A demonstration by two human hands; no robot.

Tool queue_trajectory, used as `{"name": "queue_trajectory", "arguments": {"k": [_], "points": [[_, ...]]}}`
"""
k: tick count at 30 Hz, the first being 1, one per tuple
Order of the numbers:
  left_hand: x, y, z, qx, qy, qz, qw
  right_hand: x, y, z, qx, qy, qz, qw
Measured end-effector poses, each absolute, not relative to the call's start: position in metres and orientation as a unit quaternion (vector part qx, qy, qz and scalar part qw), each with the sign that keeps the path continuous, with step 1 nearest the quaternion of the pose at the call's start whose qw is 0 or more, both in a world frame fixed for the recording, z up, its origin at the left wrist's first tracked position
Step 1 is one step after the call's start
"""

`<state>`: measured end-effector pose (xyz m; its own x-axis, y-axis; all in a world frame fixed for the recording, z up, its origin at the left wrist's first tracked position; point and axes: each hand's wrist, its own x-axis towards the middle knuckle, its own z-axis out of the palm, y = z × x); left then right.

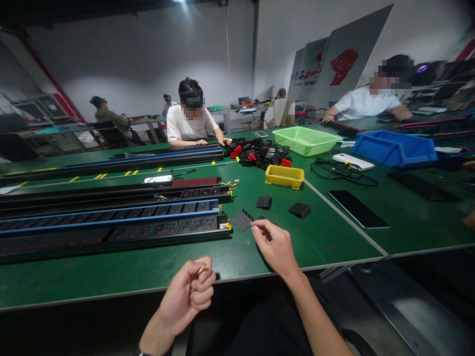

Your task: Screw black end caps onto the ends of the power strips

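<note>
My left hand (189,291) is closed in front of the table edge, with a small brass-coloured piece (201,269), perhaps a screw, pinched between thumb and forefinger. Over the green table, my right hand (276,247) has its thumb and forefinger together at the right edge of a flat black end cap (242,221). Two more black end caps, one blocky (264,202) and one tilted (300,210), lie beyond that hand. To the left, a long black power strip (166,230) with a row of sockets points its yellow-wired end at the flat cap.
More strips (185,194) lie behind. A yellow bin (284,177), a heap of black and red parts (260,151), a green basket (306,141), a blue bin (395,149) and a dark tablet (358,209) stand farther off. A co-worker (191,118) sits opposite.
</note>
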<state>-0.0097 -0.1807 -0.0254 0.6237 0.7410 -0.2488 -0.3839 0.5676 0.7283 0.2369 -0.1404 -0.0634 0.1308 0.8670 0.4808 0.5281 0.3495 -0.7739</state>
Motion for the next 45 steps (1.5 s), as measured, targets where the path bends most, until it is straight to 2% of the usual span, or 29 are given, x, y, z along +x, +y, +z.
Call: {"name": "queue_trajectory", "arguments": {"k": [5,9,13,15,19,22,30,35,41,45], "points": [[0.0,-0.192,-0.044,0.432,0.39,0.347,0.736,0.239,-0.14,-0.066,-0.549,-0.685,0.178,0.445],[0.004,-0.188,-0.042,0.624,0.48,0.294,0.541,0.238,-0.141,-0.064,-0.561,-0.696,0.171,0.414],[0.006,-0.175,-0.023,0.789,0.464,0.228,0.331,0.237,-0.144,-0.059,-0.548,-0.708,0.19,0.403],[0.008,-0.164,-0.015,0.822,0.455,0.209,0.27,0.238,-0.145,-0.056,-0.521,-0.709,0.233,0.414],[0.017,-0.142,-0.013,0.842,0.44,0.176,0.257,0.241,-0.147,-0.051,-0.44,-0.717,0.34,0.421],[0.025,-0.134,-0.02,0.849,0.433,0.16,0.255,0.242,-0.147,-0.05,-0.416,-0.73,0.367,0.4],[0.028,-0.131,-0.041,0.83,0.481,0.184,0.216,0.24,-0.148,-0.053,-0.451,-0.746,0.307,0.382],[0.028,-0.133,-0.044,0.818,0.491,0.21,0.212,0.24,-0.148,-0.056,-0.498,-0.715,0.279,0.404],[0.035,-0.137,-0.041,0.864,0.466,0.144,0.124,0.239,-0.148,-0.059,-0.534,-0.7,0.25,0.402],[0.035,-0.14,-0.042,0.873,0.459,0.13,0.107,0.238,-0.149,-0.061,-0.539,-0.705,0.238,0.395]]}}
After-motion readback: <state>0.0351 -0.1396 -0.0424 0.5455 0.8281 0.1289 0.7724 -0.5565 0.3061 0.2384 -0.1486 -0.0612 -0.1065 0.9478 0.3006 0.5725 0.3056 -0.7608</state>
